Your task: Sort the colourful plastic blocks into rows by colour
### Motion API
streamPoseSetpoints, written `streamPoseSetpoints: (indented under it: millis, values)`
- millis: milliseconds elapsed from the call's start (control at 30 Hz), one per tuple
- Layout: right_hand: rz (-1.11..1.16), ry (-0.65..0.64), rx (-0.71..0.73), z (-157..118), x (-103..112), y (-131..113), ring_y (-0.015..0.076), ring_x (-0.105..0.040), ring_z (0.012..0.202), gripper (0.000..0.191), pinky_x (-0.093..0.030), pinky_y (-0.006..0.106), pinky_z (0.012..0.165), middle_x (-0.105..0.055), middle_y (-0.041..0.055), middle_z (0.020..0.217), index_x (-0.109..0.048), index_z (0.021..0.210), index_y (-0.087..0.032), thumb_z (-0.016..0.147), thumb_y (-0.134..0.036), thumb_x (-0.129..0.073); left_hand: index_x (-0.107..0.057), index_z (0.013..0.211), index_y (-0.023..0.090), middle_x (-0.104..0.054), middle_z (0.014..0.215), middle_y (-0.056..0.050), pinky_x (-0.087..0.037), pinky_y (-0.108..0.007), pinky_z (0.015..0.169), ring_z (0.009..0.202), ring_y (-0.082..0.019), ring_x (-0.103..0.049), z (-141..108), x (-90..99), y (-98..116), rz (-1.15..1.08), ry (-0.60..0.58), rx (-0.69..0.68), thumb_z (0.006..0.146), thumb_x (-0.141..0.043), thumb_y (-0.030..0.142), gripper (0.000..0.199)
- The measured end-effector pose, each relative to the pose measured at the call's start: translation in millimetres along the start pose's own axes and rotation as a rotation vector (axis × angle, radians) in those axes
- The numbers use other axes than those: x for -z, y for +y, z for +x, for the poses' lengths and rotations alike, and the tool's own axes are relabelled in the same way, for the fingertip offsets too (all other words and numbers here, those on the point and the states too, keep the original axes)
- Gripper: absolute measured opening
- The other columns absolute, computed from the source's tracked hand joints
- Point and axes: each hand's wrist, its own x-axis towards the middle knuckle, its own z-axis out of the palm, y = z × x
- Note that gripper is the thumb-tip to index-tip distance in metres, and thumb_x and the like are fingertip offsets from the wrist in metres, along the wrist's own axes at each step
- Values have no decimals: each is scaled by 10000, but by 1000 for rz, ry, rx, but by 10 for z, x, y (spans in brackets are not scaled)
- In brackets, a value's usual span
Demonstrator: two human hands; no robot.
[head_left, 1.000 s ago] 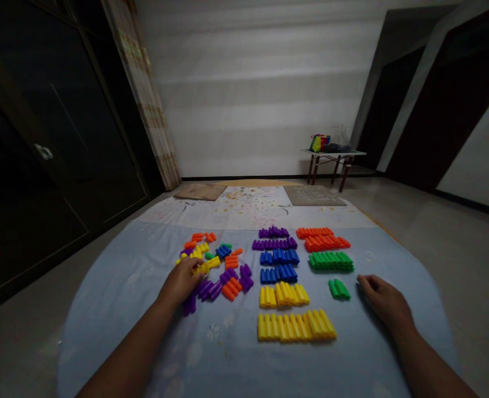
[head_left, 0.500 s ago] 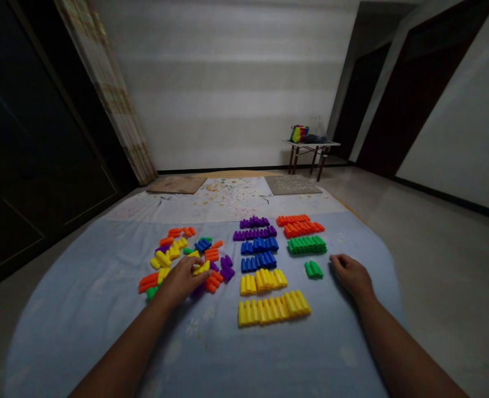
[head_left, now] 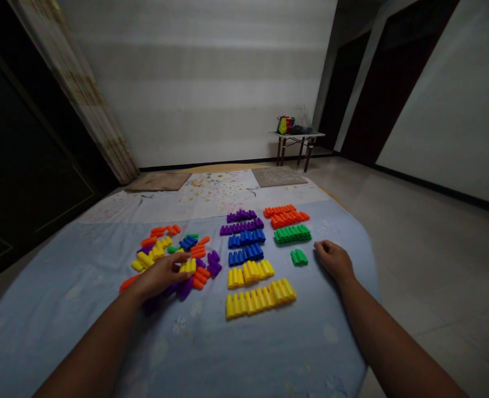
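My left hand (head_left: 163,275) is over the left-hand heap, its thumb and fingers closed around a short joined row of yellow plastic tubes (head_left: 188,266). Loose purple tubes (head_left: 214,264), orange tubes (head_left: 198,251) and blue tubes (head_left: 188,242) lie around it; my hand hides part of the heap. On the right, my right hand (head_left: 334,260) rests on the cloth with its fingers curled, and nothing shows in them. Just left of it sits a small green group (head_left: 299,257), apart from the fingers. Behind that is a longer green row (head_left: 293,234).
Mid-table stand rows of yellow tubes (head_left: 261,298), blue tubes (head_left: 246,255) and purple tubes (head_left: 242,226), with orange rows (head_left: 289,219) to their right. A blue cloth (head_left: 211,354) covers the round table. Two mats (head_left: 279,177) lie at its far side; a small side table (head_left: 297,134) stands beyond.
The camera view has turned a little to the right, so everything sits further left. My left hand now holds the yellow tubes upright, more plainly in its grasp. My right hand stays beside the green group.
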Motion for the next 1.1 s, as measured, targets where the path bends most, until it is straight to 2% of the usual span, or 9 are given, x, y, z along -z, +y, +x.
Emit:
streamPoseSetpoints:
  millis: [100,200,333,400,533,633,733,867,1100]
  values:
    - [4,-3,-9,5,-7,5,155,-576,672,335,-353,234,568,-668,26,722,-646,783,-233,780,-478,-417,-600,1067,185,-642,1083,-56,-465,-308,818,899,-213,-605,13,36,-55,-6,-31,-30,571,-647,434,557]
    - [11,-3,-8,11,-13,12,153,-575,669,331,-352,234,570,-671,25,723,-648,772,-232,779,-473,-421,-599,1068,178,-638,1090,-65,-457,-325,845,928,-226,-599,-8,44,-41,-4,25,-41,572,-648,436,561]
    - [16,-1,-12,8,-8,7,151,-572,674,330,-343,231,563,-675,23,740,-651,776,-235,781,-472,-422,-538,1155,165,-619,1106,-77,-433,-357,881,991,-240,-574,-145,9,211,96,211,-47,633,-590,470,607]
    - [18,-4,-18,0,1,-7,149,-569,673,337,-338,229,558,-674,21,738,-650,778,-234,784,-479,-419,-493,1211,176,-630,1067,-67,-433,-355,874,974,-232,-578,-239,-70,409,148,245,-86,668,-558,482,627]
    - [24,5,-8,-16,27,-41,140,-560,660,335,-333,223,556,-664,19,712,-642,758,-228,793,-470,-412,-483,1227,213,-642,1010,-53,-454,-340,824,903,-214,-593,-389,-406,750,171,141,-175,684,-558,482,611]
    - [27,9,-5,-20,39,-54,139,-557,660,324,-335,221,562,-660,17,708,-640,758,-228,795,-455,-411,-526,1187,230,-648,1007,-58,-436,-349,855,925,-215,-585,-442,-718,886,190,58,-254,691,-569,452,545]
    - [20,9,-5,-18,42,-56,142,-558,666,330,-336,222,566,-657,21,709,-638,750,-225,797,-451,-403,-566,1140,226,-652,1040,-69,-421,-367,882,954,-227,-581,-455,-950,966,218,11,-312,703,-568,417,476]
    - [21,7,-7,-11,32,-49,145,-559,666,330,-338,225,570,-657,20,707,-638,746,-223,795,-450,-403,-586,1104,235,-638,1104,-71,-409,-390,905,1005,-239,-569,-442,-1102,1036,223,-7,-411,709,-576,379,420]
    - [44,14,-1,-4,14,-26,147,-568,678,331,-341,224,566,-669,23,724,-643,753,-224,792,-456,-411,-572,1111,253,-623,1133,-62,-398,-410,927,1036,-231,-552,-389,-1213,1015,210,-23,-487,720,-575,352,403]
